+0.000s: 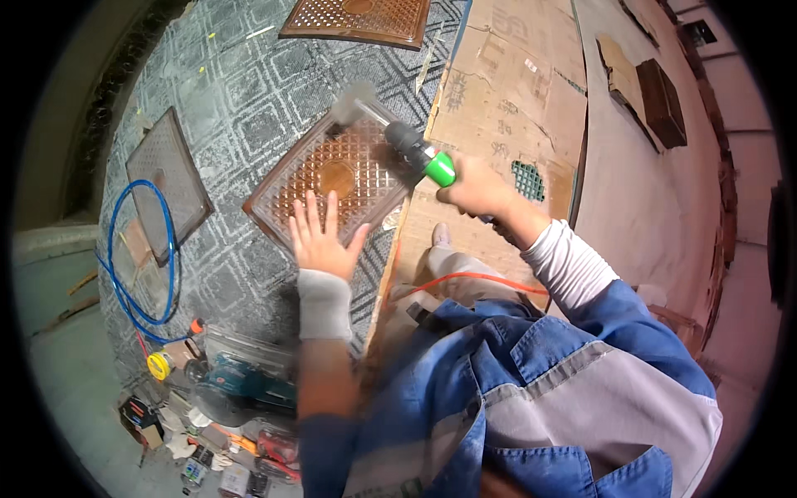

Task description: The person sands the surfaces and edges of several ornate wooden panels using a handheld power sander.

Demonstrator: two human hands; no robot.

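A brown, glossy panel with a raised lattice pattern and a plain round centre lies tilted on the grey patterned carpet. My left hand rests on its near edge, fingers spread flat. In my right hand is a green-and-black rotary power tool, gripped from above. Its metal shaft points to the far left over the panel's far edge. The round head at the shaft's end is blurred, so its kind and any contact with the panel cannot be made out.
Another brown panel lies at the far edge, a greyish one at the left. A blue hose coils there; an orange hose crosses my leg. Cardboard covers the right side. Tools and bottles crowd the lower left, beside a teal machine.
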